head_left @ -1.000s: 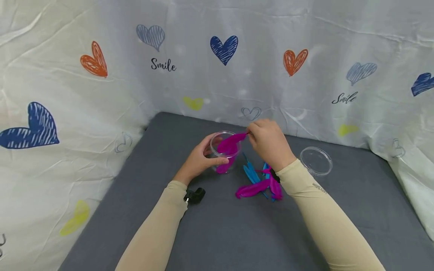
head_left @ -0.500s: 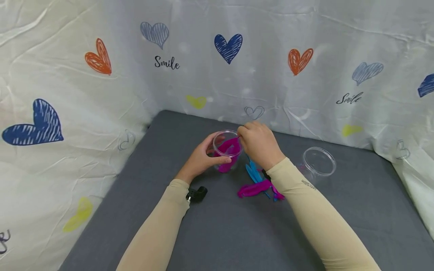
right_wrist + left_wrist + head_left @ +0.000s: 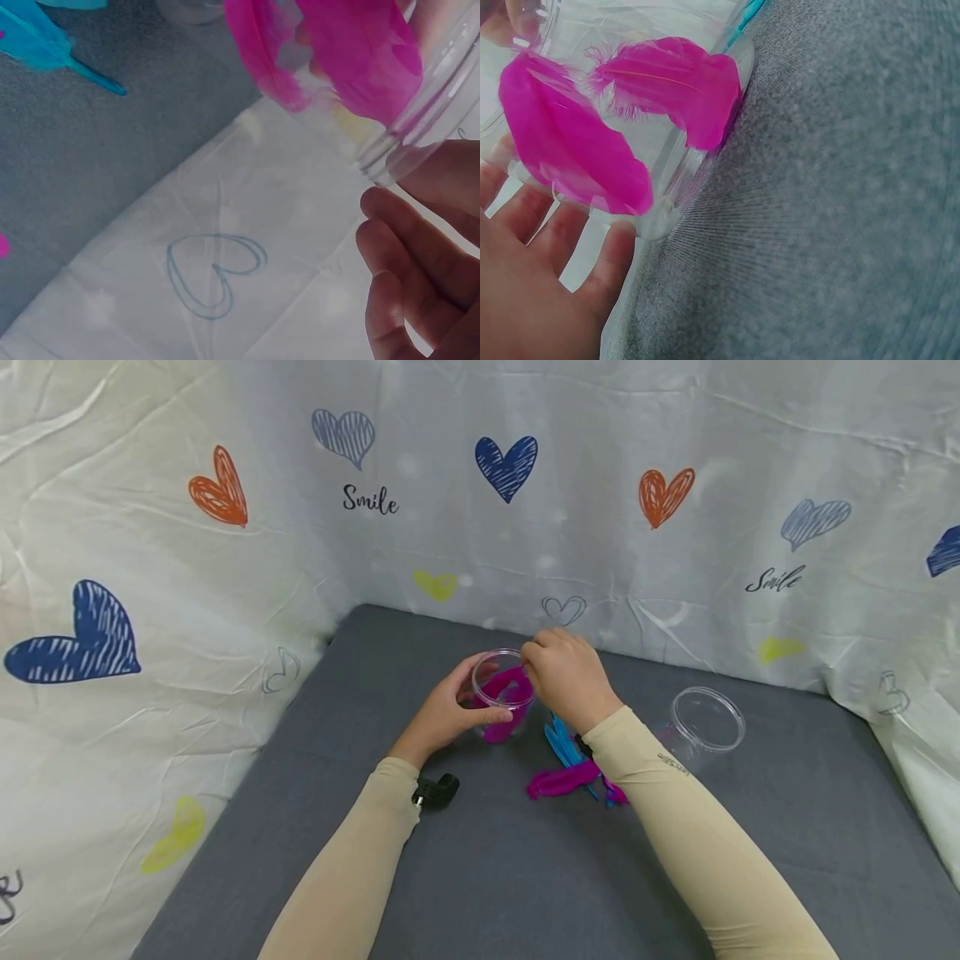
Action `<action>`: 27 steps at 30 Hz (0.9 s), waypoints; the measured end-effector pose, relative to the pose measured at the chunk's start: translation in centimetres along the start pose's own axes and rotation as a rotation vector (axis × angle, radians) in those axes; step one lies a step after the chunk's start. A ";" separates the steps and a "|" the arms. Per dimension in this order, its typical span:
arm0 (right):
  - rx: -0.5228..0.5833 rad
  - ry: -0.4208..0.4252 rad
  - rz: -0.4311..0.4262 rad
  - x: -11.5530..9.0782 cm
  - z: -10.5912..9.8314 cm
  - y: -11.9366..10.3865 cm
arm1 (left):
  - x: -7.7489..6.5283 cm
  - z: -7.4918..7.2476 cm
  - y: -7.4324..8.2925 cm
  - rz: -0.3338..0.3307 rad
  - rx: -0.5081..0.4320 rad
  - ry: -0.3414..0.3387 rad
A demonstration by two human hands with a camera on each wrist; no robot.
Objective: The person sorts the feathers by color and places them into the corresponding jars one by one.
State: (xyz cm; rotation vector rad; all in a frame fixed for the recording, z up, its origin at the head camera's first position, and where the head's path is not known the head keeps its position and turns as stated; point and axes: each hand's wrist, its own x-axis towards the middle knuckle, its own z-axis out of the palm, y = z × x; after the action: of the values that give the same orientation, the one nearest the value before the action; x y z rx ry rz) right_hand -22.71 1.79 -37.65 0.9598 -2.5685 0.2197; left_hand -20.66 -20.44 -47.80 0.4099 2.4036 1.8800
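Observation:
In the head view, a clear plastic jar (image 3: 501, 651) stands slightly tilted on the grey cloth. My left hand (image 3: 448, 710) grips it, fingers behind and thumb across the front. Several magenta feathers are inside; the left wrist view shows one broad feather (image 3: 577, 142) against the wall near my fingers and another feather (image 3: 682, 82) beside it. My right hand (image 3: 566, 675) is at the jar's right rim, thumb and finger pinching the quill end of a magenta feather (image 3: 367, 64) that hangs inside. The remaining right fingers curl outside the rim.
A loose pile with a blue feather (image 3: 562, 742) and a magenta feather (image 3: 558, 781) lies right of the jar, partly under my right forearm. A second clear round container (image 3: 742, 727) stands further right. A white curtain (image 3: 420, 543) printed with hearts hangs behind the table.
My right hand has moved left and down to the jar's rim, lowering the magenta feather into the jar. My left hand keeps its grip. The head view has shifted slightly.

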 end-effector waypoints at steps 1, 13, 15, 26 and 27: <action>0.004 -0.003 0.004 -0.1 0.0 0.1 | 0.0 0.1 0.0 0.000 -0.002 -0.001; 0.081 0.009 0.026 -1.4 -0.2 0.7 | 0.1 0.3 -0.2 0.009 -0.010 -0.013; 0.107 0.024 0.038 -1.8 -0.6 0.8 | 0.1 0.4 -0.2 0.013 -0.009 -0.013; 0.144 0.045 0.094 -4.9 -2.1 2.3 | 0.2 0.2 -0.3 0.004 -0.008 0.001; 0.150 0.036 0.100 -5.2 -2.1 2.4 | 0.2 0.2 -0.4 0.003 -0.008 0.001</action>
State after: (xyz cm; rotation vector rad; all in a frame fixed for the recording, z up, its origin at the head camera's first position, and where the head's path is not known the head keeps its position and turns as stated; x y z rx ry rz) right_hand -20.07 7.25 -37.91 0.8702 -2.5988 0.4589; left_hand -20.86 -20.34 -48.17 0.4127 2.3971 1.8906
